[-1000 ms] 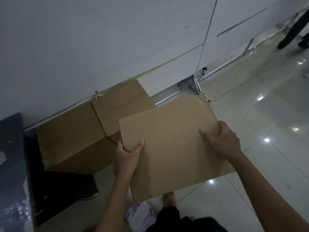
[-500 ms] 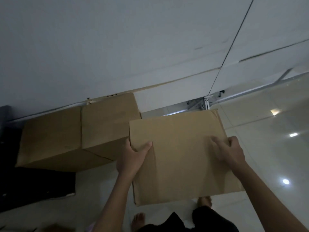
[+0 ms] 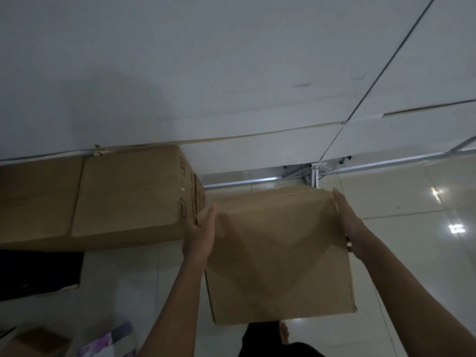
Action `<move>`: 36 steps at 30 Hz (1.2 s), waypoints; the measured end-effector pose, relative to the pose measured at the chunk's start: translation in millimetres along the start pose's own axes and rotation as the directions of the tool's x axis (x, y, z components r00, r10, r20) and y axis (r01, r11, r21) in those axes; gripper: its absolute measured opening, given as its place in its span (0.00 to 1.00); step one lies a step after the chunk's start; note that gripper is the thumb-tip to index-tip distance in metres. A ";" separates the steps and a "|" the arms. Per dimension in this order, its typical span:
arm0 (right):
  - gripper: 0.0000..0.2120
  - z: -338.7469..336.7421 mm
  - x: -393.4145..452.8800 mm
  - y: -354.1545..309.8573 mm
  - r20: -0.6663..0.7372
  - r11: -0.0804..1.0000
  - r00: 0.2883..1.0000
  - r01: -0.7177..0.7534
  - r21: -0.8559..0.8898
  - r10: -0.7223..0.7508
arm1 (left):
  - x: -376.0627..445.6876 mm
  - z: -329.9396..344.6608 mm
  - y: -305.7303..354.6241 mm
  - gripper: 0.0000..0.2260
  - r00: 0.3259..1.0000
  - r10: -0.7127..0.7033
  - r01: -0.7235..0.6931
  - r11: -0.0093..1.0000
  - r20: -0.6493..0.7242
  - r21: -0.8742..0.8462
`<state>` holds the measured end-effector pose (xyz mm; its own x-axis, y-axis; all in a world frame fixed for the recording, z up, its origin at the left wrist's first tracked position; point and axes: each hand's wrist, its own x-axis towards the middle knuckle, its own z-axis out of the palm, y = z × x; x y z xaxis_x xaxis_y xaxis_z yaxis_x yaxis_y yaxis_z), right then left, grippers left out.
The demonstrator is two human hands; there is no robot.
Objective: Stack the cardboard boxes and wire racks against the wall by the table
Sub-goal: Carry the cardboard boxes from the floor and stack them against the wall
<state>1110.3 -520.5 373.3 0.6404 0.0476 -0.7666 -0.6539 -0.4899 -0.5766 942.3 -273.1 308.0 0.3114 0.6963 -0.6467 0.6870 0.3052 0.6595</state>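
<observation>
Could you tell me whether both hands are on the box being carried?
Yes, the left hand presses its left side and the right hand its right side, holding the cardboard box between them.

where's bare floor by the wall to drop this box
Free: the tiled floor under the held box, between the long box and the metal frame foot. Crowded: left of the left hand, where the long box lines the wall.
</observation>
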 end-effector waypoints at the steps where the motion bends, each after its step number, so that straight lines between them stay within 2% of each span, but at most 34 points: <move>1: 0.48 1.9 18.4 5.0 -0.030 1.000 0.999 -0.012 0.000 0.012 | 8.2 8.5 4.2 0.45 0.999 -0.031 0.031 1.000 -0.027 0.004; 3: 0.57 2.5 56.5 18.0 -0.102 0.998 0.993 -0.055 -0.009 0.054 | 31.9 24.8 7.5 0.43 0.994 -0.092 0.095 0.994 -0.054 0.062; 4: 0.57 3.6 72.7 22.8 -0.112 0.998 0.992 -0.064 -0.011 0.063 | 43.1 30.8 7.8 0.43 0.991 -0.120 0.125 0.989 -0.056 0.083; 6: 0.48 11.0 95.9 19.2 -0.101 0.996 0.991 -0.082 0.021 0.084 | 70.0 40.4 7.6 0.43 0.986 -0.162 0.166 0.981 -0.042 0.096; 9: 0.26 24.3 135.0 15.8 -0.033 0.996 0.997 -0.073 0.049 0.075 | 111.0 52.9 2.8 0.40 0.985 -0.174 0.174 0.979 -0.015 0.104; 13: 0.19 43.9 205.8 33.6 0.036 0.999 0.999 -0.037 -0.003 0.037 | 172.5 75.6 -14.4 0.33 0.986 -0.168 0.160 0.969 0.024 0.189; 17: 0.11 70.1 282.4 71.6 0.118 0.982 0.993 0.034 -0.186 -0.012 | 232.8 96.6 -51.7 0.25 0.980 -0.197 0.198 0.971 -0.020 0.132; 19: 0.14 84.8 319.4 96.0 0.148 0.959 0.989 0.065 -0.278 -0.024 | 255.4 106.3 -72.6 0.21 0.984 -0.172 0.178 0.977 -0.053 0.121; 23: 0.30 115.3 358.8 136.8 0.108 0.950 0.993 0.069 -0.303 -0.037 | 281.9 122.2 -122.8 0.21 0.994 -0.094 0.105 0.973 -0.064 0.207; 26: 0.39 136.4 372.3 158.5 0.093 0.947 0.994 0.084 -0.311 -0.057 | 289.0 132.5 -164.4 0.34 0.999 0.006 0.007 0.938 -0.036 0.345; 30: 0.37 156.6 389.7 170.0 -0.090 0.880 0.982 0.109 -0.462 -0.169 | 295.1 144.8 -200.3 0.45 0.987 0.153 -0.127 0.926 -0.046 0.355; 32: 0.37 159.3 396.5 173.4 -0.125 0.793 0.954 0.149 -0.591 -0.272 | 297.6 150.0 -210.6 0.49 0.954 0.301 -0.253 0.836 -0.021 0.487; 33: 0.40 159.5 400.2 176.0 -0.115 0.733 0.938 0.175 -0.657 -0.327 | 298.8 152.7 -215.8 0.49 0.917 0.398 -0.341 0.733 0.035 0.588; 35: 0.51 157.7 407.6 181.3 -0.042 0.607 0.909 0.242 -0.757 -0.415 | 301.3 161.5 -223.6 0.48 0.807 0.526 -0.527 0.436 0.269 0.729; 36: 0.54 155.8 412.1 183.7 0.022 0.534 0.893 0.289 -0.795 -0.449 | 303.1 168.9 -229.2 0.47 0.756 0.526 -0.594 0.298 0.391 0.747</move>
<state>1191.3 -455.2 -92.5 0.8567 0.2822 -0.4318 0.1559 -0.9396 -0.3046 990.0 -241.7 -103.9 0.8531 0.4326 -0.2918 0.5104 -0.8079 0.2946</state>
